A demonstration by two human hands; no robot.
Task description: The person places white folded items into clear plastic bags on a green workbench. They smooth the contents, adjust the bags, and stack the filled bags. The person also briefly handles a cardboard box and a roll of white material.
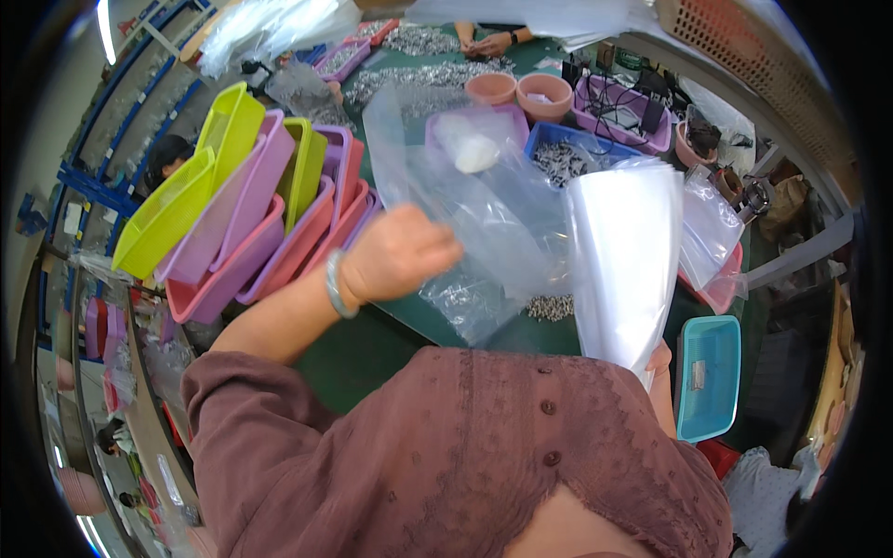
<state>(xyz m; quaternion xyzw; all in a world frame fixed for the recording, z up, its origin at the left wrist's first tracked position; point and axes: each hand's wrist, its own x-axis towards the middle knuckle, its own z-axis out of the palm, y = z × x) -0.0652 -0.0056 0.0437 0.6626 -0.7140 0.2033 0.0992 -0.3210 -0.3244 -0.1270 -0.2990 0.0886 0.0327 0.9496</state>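
My left hand [402,249], with a pale bracelet at the wrist, is raised over the near edge of the green table. Its fingers are curled and slightly blurred; whether anything is between them is hidden. Just beyond it, clear plastic bags [507,219] lie spread over the table. My right hand [659,359], mostly hidden, grips the lower end of a curved stack of whitish plastic sheets [621,251], which stands upright and fans out at the top. Small metal parts [551,308] lie in a pile between the clear bags and the stack.
Stacked lime, purple and pink bins [223,209] lean at the left. A blue tray [572,147], a purple bin [665,130] with cables and pink bowls [490,88] stand behind. A teal bin [709,377] is at right. Another person's hands [488,45] work at the far side.
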